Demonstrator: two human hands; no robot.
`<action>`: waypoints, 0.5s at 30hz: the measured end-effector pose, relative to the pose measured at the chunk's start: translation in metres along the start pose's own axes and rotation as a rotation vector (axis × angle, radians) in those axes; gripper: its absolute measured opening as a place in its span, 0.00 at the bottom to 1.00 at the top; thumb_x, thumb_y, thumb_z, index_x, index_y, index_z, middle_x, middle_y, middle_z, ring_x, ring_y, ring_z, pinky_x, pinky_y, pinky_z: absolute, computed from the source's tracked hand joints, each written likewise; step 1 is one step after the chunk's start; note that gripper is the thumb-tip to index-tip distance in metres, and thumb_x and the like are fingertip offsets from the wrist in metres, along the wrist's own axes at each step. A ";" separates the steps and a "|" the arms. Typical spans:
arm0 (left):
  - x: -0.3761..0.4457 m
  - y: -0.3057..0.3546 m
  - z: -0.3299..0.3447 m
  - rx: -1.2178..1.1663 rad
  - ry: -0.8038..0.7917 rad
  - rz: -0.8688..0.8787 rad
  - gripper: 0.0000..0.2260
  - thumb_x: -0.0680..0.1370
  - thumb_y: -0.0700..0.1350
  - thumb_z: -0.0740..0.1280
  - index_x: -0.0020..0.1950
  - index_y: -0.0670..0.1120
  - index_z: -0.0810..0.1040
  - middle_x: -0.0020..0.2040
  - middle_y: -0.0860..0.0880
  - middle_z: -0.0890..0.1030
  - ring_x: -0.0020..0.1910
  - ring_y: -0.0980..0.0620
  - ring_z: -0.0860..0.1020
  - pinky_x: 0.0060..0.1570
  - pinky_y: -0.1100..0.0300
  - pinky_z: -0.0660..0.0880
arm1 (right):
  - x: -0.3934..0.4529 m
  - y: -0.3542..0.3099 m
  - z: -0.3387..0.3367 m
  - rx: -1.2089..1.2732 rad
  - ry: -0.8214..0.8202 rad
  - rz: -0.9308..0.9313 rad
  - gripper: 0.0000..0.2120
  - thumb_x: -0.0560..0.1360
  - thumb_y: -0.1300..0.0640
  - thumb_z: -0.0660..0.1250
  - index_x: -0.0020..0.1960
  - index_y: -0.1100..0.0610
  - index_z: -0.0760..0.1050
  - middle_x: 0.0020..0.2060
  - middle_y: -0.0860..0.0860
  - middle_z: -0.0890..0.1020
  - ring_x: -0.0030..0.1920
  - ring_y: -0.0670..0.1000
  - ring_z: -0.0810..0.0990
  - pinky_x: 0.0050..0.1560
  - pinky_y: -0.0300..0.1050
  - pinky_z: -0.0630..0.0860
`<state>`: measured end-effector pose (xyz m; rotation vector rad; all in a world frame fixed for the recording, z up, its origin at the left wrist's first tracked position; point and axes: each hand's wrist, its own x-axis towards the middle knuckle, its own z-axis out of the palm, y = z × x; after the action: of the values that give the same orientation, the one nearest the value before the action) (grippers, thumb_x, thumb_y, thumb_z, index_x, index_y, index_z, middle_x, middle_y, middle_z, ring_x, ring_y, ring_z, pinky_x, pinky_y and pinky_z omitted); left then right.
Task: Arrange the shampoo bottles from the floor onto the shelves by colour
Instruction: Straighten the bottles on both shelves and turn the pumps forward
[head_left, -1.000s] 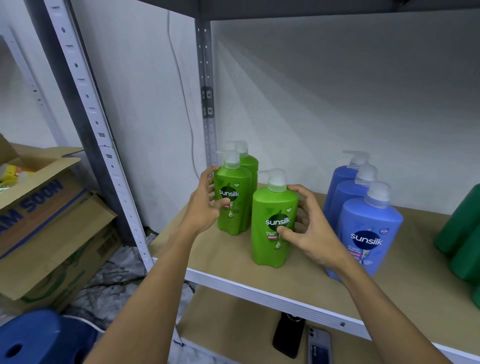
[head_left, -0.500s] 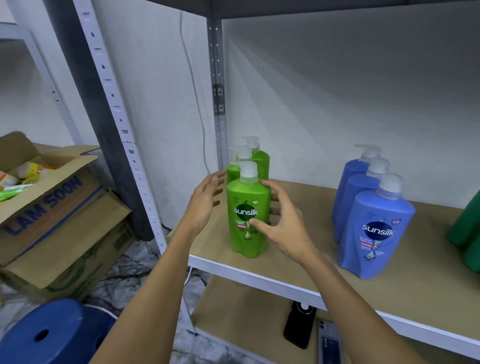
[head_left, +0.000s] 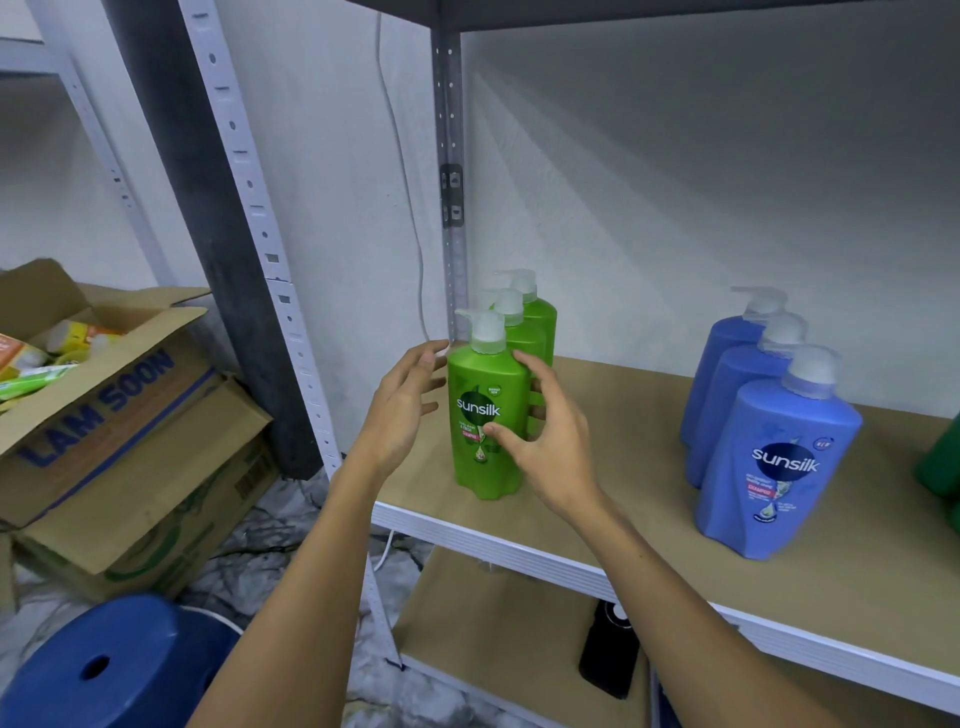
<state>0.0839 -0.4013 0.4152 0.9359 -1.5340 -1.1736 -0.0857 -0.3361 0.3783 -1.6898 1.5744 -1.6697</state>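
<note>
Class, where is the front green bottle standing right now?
In the head view, the front green bottle stands near the shelf's left front edge, between both hands, heading a row of green bottles.
</note>
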 end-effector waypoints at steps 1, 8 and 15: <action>-0.001 0.000 0.000 0.000 -0.005 0.002 0.14 0.85 0.53 0.55 0.67 0.55 0.76 0.65 0.50 0.79 0.64 0.48 0.78 0.63 0.49 0.74 | 0.001 0.001 0.001 -0.003 0.003 -0.004 0.41 0.66 0.58 0.81 0.73 0.39 0.67 0.65 0.46 0.78 0.63 0.49 0.79 0.64 0.54 0.78; -0.005 0.004 0.001 -0.018 -0.005 -0.011 0.12 0.85 0.50 0.57 0.64 0.57 0.76 0.62 0.55 0.81 0.61 0.51 0.79 0.58 0.50 0.77 | 0.004 0.003 0.003 -0.011 0.014 -0.002 0.41 0.67 0.57 0.81 0.73 0.39 0.66 0.66 0.46 0.77 0.64 0.48 0.78 0.64 0.54 0.77; -0.010 0.009 0.005 0.002 -0.015 0.012 0.11 0.85 0.49 0.58 0.62 0.59 0.77 0.59 0.55 0.82 0.58 0.55 0.81 0.54 0.54 0.77 | 0.006 0.005 0.004 -0.013 0.001 0.003 0.42 0.67 0.57 0.82 0.73 0.38 0.65 0.67 0.46 0.77 0.64 0.49 0.78 0.64 0.55 0.77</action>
<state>0.0817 -0.3888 0.4208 0.9198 -1.5514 -1.1727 -0.0865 -0.3445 0.3766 -1.6921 1.5905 -1.6630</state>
